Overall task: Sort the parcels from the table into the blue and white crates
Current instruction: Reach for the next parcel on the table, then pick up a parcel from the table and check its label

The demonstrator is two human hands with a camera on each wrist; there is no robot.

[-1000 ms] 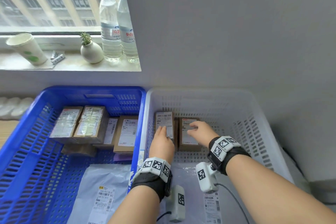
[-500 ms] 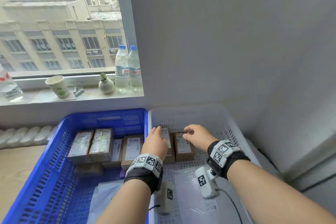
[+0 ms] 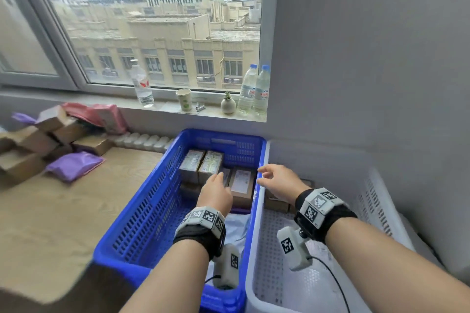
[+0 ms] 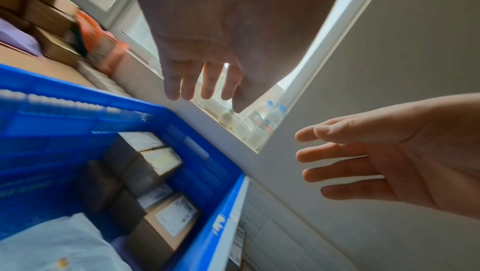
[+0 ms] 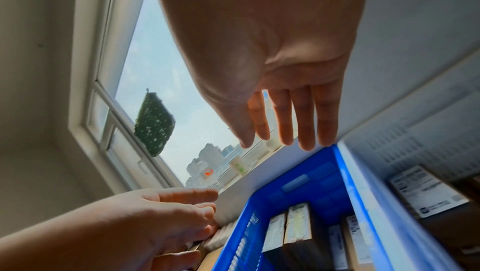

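Both hands are empty, fingers loosely spread: the left hand [image 3: 215,192] above the blue crate [image 3: 142,213], the right hand [image 3: 278,180] over the rim it shares with the white crate [image 3: 376,193]. Unsorted parcels [image 3: 38,145] are heaped at the table's [image 3: 50,223] far left edge; the reach should probably swing leftward, clear of the crate walls, taking one parcel each.

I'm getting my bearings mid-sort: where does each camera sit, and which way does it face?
Head: worn on the head, facing down and forward at the blue plastic crate, the white plastic crate and the window; both forearms show.
Left wrist: under the left hand, looking along its straight fingers.
Right wrist: under the right hand, looking likewise.
All views share the blue plastic crate and both hands.
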